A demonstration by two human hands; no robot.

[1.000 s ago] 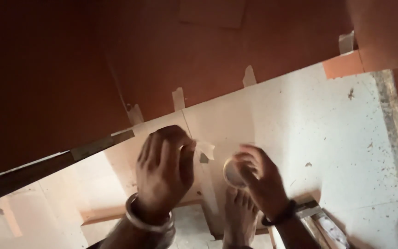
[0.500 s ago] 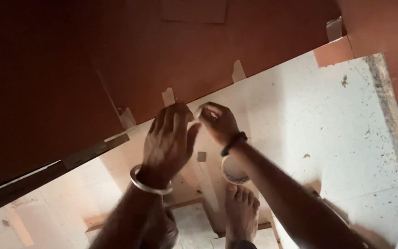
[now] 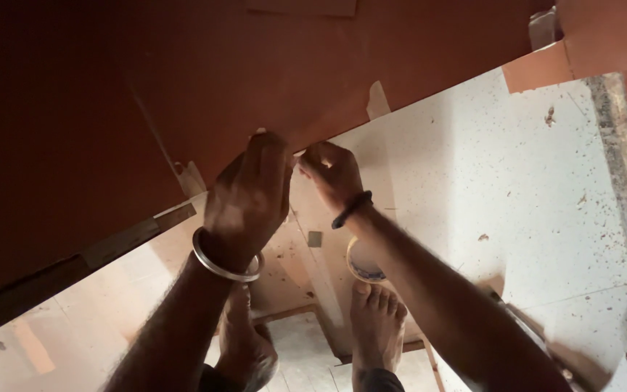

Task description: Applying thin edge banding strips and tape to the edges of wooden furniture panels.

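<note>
Tape strip (image 3: 300, 154) sits pinched between both hands at the red board's (image 3: 183, 94) edge — left hand (image 3: 250, 199) curled closed over it, right hand (image 3: 334, 174) gripping its end. Tape roll (image 3: 363, 263) hangs on the right forearm, below the 2 hands.

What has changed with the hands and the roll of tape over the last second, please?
Both hands have risen to the lower edge of the reddish-brown panel. The right hand now presses there beside the left hand. The roll of tape, earlier by the right hand's fingers, now hangs on the right forearm. The white board and tape strips remain in place.
</note>
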